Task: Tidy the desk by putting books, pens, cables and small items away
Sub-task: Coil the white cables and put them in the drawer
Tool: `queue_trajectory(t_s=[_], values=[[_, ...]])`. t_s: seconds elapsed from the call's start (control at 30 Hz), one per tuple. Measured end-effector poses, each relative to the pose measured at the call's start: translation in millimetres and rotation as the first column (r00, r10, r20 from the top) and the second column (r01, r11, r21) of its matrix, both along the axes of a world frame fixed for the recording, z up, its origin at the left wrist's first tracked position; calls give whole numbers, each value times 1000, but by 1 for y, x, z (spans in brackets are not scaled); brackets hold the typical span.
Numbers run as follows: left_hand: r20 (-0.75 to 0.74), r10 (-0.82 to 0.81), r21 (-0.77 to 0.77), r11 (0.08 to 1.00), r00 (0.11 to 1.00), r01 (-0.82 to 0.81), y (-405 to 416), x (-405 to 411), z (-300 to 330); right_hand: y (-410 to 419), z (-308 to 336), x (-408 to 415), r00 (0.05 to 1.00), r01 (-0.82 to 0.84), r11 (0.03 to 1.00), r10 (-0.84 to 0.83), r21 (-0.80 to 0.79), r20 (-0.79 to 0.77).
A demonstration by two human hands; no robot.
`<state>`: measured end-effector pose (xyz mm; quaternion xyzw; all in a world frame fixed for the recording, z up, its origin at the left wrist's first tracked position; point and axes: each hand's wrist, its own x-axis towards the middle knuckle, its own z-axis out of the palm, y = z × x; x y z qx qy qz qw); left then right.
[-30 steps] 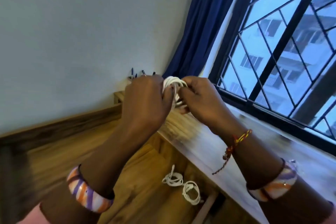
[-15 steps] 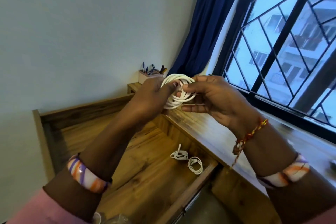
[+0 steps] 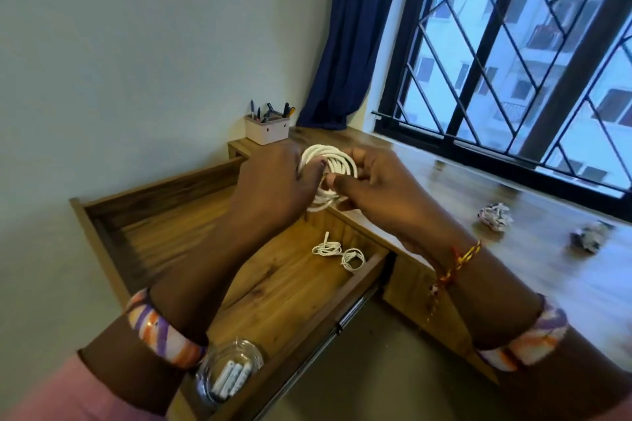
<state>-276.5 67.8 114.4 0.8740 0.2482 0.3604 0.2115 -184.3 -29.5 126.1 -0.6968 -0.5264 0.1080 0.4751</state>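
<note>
Head view: left hand (image 3: 273,181) and right hand (image 3: 379,181) both grasping coiled white cable (image 3: 330,164) above open drawer (image 3: 239,270) at table (image 3: 513,249) left edge. Tuck loose end tight, then lower beside cable bundles (image 3: 338,251).

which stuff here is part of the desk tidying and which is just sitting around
Part of the job:
- white cable coil, held by left hand and right hand
- open drawer with two small coiled cables
- pen holder
- two crumpled papers on the desk

Just there:
- glass dish of batteries
- blue curtain
- window grille
</note>
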Motion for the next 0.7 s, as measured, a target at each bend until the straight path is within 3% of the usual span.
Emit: queue_trajectory(t_s=[0.07,0.17,0.3,0.37,0.43,0.5,0.57,0.63,0.7], values=[[-40,-61,-2,998,997,61,-3,2,-1,-6,2,3,999,-3,1000,2,-29,-43],[-5,-202,-153,968,979,199,-2,5,-2,-9,7,12,961,-5,996,-20,-86,-277],[173,-333,-474,797,927,374,4,17,-3,-13,12,30,816,-95,990,20,-100,-578],[163,-319,-485,798,934,358,7,29,-6,-8,7,39,879,-23,988,-53,-155,-474],[21,-250,-272,930,968,247,8,37,-9,-3,-1,42,988,117,974,-135,-192,-80],[-87,-207,-77,977,974,201,9,42,-7,3,-6,45,968,185,966,-147,-181,202],[-91,-238,-82,969,967,231,18,56,-7,14,-6,59,969,170,966,-128,-195,210],[23,-335,-285,901,942,327,31,65,-9,23,-3,77,987,34,976,-67,-215,-146],[218,-418,-553,692,882,464,42,72,-13,27,2,96,806,-203,962,59,-182,-589]])
